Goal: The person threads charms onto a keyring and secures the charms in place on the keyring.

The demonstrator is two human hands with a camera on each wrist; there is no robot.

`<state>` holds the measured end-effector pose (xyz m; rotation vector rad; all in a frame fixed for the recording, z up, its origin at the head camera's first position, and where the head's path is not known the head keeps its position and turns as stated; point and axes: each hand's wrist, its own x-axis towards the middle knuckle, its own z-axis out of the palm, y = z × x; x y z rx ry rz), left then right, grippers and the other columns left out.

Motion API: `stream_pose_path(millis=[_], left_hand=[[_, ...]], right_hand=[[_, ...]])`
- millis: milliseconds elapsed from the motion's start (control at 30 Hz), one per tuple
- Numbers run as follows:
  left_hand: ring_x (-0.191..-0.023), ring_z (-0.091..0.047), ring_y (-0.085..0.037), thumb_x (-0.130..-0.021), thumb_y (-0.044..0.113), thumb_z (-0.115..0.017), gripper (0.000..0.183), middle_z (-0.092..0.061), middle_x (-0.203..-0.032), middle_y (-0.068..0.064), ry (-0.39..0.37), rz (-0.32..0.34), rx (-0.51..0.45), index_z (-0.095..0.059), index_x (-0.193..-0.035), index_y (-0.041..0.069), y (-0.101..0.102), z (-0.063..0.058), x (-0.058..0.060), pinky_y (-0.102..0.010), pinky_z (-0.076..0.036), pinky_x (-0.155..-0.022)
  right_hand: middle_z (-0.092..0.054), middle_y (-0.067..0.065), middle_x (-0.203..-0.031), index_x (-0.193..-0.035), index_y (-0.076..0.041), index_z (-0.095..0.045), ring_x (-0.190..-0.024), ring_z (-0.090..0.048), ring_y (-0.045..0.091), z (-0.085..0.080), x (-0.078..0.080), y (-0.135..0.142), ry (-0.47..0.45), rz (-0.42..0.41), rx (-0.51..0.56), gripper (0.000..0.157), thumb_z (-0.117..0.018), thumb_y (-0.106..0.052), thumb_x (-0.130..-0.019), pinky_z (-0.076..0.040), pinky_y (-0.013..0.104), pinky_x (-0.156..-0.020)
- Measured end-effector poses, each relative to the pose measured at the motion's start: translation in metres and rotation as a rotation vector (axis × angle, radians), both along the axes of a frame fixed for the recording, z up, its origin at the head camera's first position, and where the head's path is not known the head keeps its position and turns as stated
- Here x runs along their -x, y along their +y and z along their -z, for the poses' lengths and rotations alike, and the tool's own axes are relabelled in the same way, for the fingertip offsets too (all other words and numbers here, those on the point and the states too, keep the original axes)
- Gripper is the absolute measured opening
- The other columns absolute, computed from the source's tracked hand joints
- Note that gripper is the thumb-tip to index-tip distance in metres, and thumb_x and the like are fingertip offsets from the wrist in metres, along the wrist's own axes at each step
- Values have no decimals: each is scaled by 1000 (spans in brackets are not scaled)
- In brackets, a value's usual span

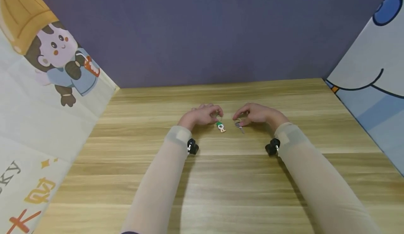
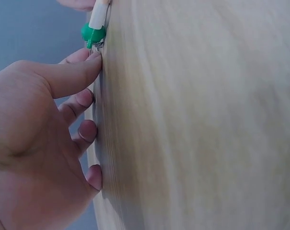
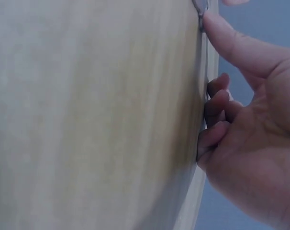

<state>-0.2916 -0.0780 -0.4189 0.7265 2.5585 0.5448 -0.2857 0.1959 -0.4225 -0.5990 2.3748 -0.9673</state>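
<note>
On the wooden table lies a keychain (image 1: 221,127) with a green-topped white figure charm and a metal ring. My left hand (image 1: 205,115) pinches its ring between thumb and index finger; in the left wrist view the green bead (image 2: 93,32) of the charm is right at the thumb tip. A little to the right, a small silver key (image 1: 241,128) on a ring lies at my right hand (image 1: 258,113), whose thumb and index finger hold it at the ring end. The right wrist view has the thumb against the key's head (image 3: 200,7), most of the key being cut off.
The wooden tabletop (image 1: 221,185) runs to a dark blue panel (image 1: 214,34) at the back. Cartoon-printed panels stand at the left (image 1: 79,121) and right (image 1: 363,83). Each wrist wears a small black camera on its inner side.
</note>
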Motion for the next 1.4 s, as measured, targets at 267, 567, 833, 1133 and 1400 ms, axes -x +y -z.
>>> stream_pose_path(millis=[267,567,833,1133,1400], left_hand=[[-162,-23,-46,-105,30,-65,26,-52,-156,-3,-18,-23,-13,-59,-130,30,-2,1,-1,-79,-3,-128],[-134,-47,-31,-104,29,-69,26,-59,-124,-3,-15,-55,-25,-59,-126,18,1,0,-4,-77,-8,-128],[-117,-53,-23,-103,27,-70,20,-60,-110,0,18,-89,-38,-60,-118,18,1,3,-5,-73,-18,-126],[-97,-64,-20,-101,9,-68,2,-70,-102,-6,80,-96,-180,-67,-104,9,-8,4,-3,-46,-56,-103],[-98,-75,-23,-101,8,-72,9,-78,-105,-11,170,-225,-461,-76,-109,5,-5,-33,-15,-38,-62,-95]], right_hand=[[-65,17,-141,-121,-7,-74,-142,-49,38,3,1,-1,12,6,-6,30,-81,-14,-93,-35,62,-124],[-60,16,-125,-105,-5,-72,-119,-50,30,3,-5,-2,2,66,-5,23,-84,-17,-90,-40,47,-107],[-69,13,-125,-109,-8,-79,-117,-59,27,7,-7,-1,-8,73,26,18,-77,-23,-99,-46,39,-100],[-74,12,-136,-128,-11,-77,-129,-64,30,0,-16,9,20,169,47,32,-69,-31,-104,-52,47,-107],[-68,5,-148,-124,-1,-71,-146,-57,28,-15,-34,6,-18,316,386,39,-68,-36,-106,-35,57,-129]])
